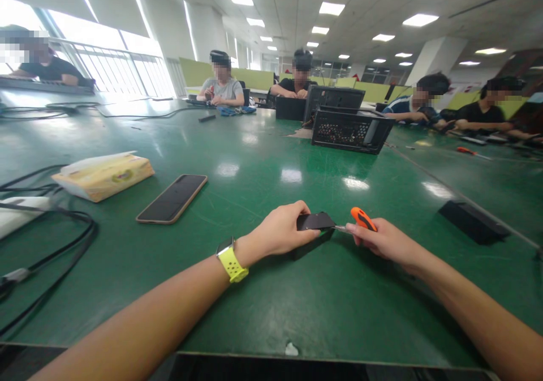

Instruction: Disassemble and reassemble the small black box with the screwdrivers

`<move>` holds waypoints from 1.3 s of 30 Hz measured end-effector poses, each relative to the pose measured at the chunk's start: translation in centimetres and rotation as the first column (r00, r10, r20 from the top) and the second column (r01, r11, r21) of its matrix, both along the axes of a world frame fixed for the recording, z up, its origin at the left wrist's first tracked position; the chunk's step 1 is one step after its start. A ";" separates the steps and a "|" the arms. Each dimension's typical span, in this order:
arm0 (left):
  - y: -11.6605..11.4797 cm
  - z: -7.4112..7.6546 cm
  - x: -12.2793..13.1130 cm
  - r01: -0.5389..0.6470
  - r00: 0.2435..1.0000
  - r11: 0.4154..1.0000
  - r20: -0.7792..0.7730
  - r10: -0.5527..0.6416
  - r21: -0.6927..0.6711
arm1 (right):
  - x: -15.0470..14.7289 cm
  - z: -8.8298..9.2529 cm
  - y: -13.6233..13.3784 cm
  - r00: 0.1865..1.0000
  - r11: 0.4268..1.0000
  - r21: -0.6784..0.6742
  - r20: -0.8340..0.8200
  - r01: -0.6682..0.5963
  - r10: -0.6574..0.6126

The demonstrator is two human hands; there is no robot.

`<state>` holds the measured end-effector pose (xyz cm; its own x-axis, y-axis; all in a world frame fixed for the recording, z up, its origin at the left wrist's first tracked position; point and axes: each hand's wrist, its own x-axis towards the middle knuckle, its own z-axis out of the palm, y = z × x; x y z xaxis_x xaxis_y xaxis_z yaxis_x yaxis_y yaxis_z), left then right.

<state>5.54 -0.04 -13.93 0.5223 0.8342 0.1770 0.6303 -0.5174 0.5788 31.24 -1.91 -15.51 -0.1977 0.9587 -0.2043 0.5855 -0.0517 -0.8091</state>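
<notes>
My left hand (285, 228) is closed round a small flat black box-shaped device (314, 221), thumb on its near side. A bit of green shows under the device's right end, and its exact kind I cannot make out. In my right hand (379, 239) is a screwdriver with an orange and black handle (363, 219). Its metal shaft (340, 228) points left, the tip at the device's right end. Whether the tip sits in a screw or a gap is too small to see. Both hands are just above the green tabletop (254, 307).
A phone (173, 200) and a yellow tissue pack (106, 176) lie left, beside black cables (80, 245). To the right is a black block (473, 221). Black computer cases (350, 129) stand farther back. Another orange screwdriver (466, 151) lies far right. Several people sit around the table.
</notes>
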 end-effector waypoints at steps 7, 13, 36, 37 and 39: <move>0.2 0.0 0.2 -0.011 1.000 0.999 0.009 0.011 -0.039 | 0.0 0.6 0.0 1.000 0.998 -0.053 0.020 0.015 -0.014; 0.6 -0.3 -0.1 0.010 1.000 1.000 -0.002 -0.010 -0.018 | 1.1 1.0 0.2 0.957 0.976 0.216 0.282 0.001 -0.064; -1.3 0.6 1.0 -0.128 0.973 0.977 -0.167 0.157 0.170 | 0.2 0.7 0.0 0.962 0.983 0.185 0.270 -0.016 -0.035; -1.4 0.7 1.0 -0.136 0.973 0.977 -0.163 0.163 0.164 | 0.1 0.6 0.0 0.966 0.982 0.187 0.257 -0.017 -0.032; -1.4 0.8 1.0 -0.143 0.974 0.977 -0.152 0.168 0.157 | -0.1 0.3 0.0 0.971 0.982 0.187 0.236 -0.027 -0.018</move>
